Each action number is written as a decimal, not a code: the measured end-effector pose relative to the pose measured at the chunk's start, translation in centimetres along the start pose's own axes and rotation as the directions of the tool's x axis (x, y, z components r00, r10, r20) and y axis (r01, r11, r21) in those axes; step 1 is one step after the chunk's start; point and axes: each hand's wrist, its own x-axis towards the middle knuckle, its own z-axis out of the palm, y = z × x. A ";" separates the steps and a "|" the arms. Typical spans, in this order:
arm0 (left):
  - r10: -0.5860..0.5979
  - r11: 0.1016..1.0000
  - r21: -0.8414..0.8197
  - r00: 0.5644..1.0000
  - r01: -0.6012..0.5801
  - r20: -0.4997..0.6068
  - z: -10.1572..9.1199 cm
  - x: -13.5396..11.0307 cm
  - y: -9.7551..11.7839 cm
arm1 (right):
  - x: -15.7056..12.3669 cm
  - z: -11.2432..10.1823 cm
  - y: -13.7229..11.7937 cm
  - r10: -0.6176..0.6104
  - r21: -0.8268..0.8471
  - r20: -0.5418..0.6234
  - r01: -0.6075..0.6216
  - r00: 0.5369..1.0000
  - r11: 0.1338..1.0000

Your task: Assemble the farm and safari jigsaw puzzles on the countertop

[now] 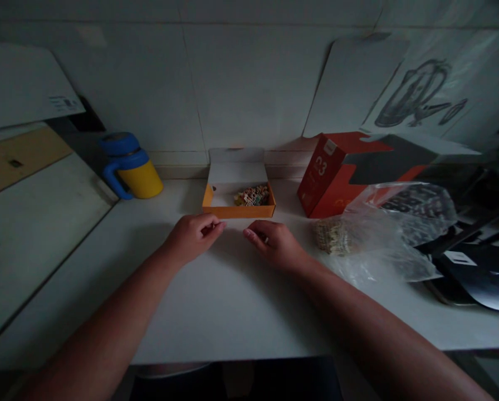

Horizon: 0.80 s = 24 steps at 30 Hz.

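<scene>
Over the middle of the desk (224, 317), just in front of the open box (236, 212) near the back edge, the left hand (193, 236) is curled with thumb and forefinger tips close together, and the right hand (272, 242) is loosely curled beside it; I cannot tell whether either is closed on anything. Small parts (255, 196) lie in the box's right half. The mug (132, 167) stands by the desk's back left corner, the red box (324, 172) right of the middle along the back edge, with a plastic bag (378, 245) before it.
</scene>
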 end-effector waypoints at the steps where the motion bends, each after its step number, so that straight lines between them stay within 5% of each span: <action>1: -0.004 1.000 0.003 0.998 0.004 0.055 0.4 -0.4 -0.5 | 0.0 -0.1 0.0 -0.003 -0.017 0.009 0.003 1.000 1.000; 7: -0.034 0.998 -0.040 0.985 0.041 0.168 1.4 -0.4 -2.1 | -0.4 -0.7 -1.7 -0.134 -0.258 0.075 0.149 0.988 0.955; 13: -0.009 0.999 -0.034 0.962 0.019 0.273 1.1 -0.3 -1.6 | -2.4 -1.6 -6.3 -0.353 -0.495 0.262 0.440 0.898 0.749; 16: -0.031 0.999 -0.023 0.957 0.040 0.289 1.3 -0.4 -1.9 | -5.1 -4.4 -8.3 -0.435 -0.542 0.158 0.447 0.886 0.712; 19: -0.009 0.999 -0.027 0.957 0.018 0.291 1.3 -0.4 -2.1 | -8.1 -9.4 -8.9 -0.456 -0.690 -0.191 0.212 0.869 0.692; 22: 0.017 1.000 -0.028 0.956 -0.010 0.293 1.4 -0.3 -2.3 | -10.5 -15.6 -7.4 -0.170 -0.710 -0.581 -0.393 0.796 0.585; 24: 0.029 0.999 -0.025 0.957 -0.023 0.289 1.6 -0.4 -2.3 | -11.5 -19.2 -5.3 0.042 -0.684 -0.541 -0.468 0.840 0.560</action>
